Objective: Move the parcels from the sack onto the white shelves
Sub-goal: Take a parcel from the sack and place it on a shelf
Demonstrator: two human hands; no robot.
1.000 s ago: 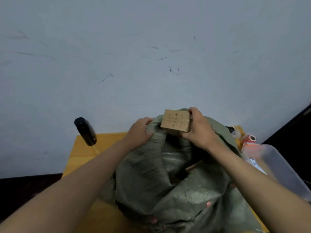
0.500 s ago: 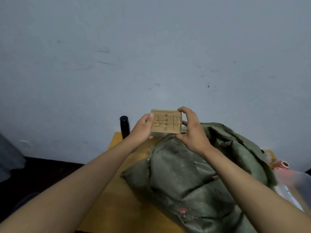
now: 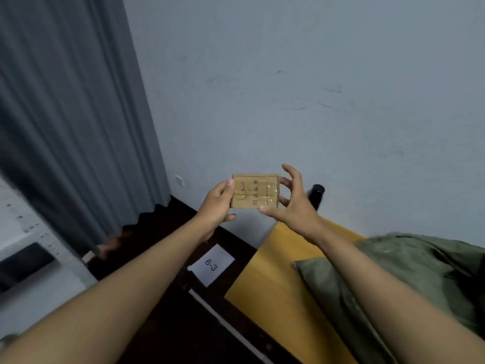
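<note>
A small brown cardboard parcel (image 3: 254, 191) with black printed marks and clear tape is held up in front of the wall. My left hand (image 3: 219, 206) grips its left edge, thumb on the front face. My right hand (image 3: 292, 203) has its fingers spread; its fingertips touch the parcel's right edge, the thumb lies under the bottom edge and the index finger is lifted off. The green sack (image 3: 420, 271) lies slumped on the yellow table (image 3: 262, 298) at the lower right, below my right forearm. A white surface with small holes (image 3: 29, 232) shows at the far left edge.
A black bottle (image 3: 317, 194) stands on the table behind my right hand, near the wall. A grey curtain (image 3: 78, 127) hangs at the left. A white label reading "6-3" (image 3: 213, 265) lies on the dark floor between table and curtain.
The view has swung left, off the sack. Both hands carried the parcel left, past the table's corner. My right hand's fingers have spread and loosened on the parcel.
</note>
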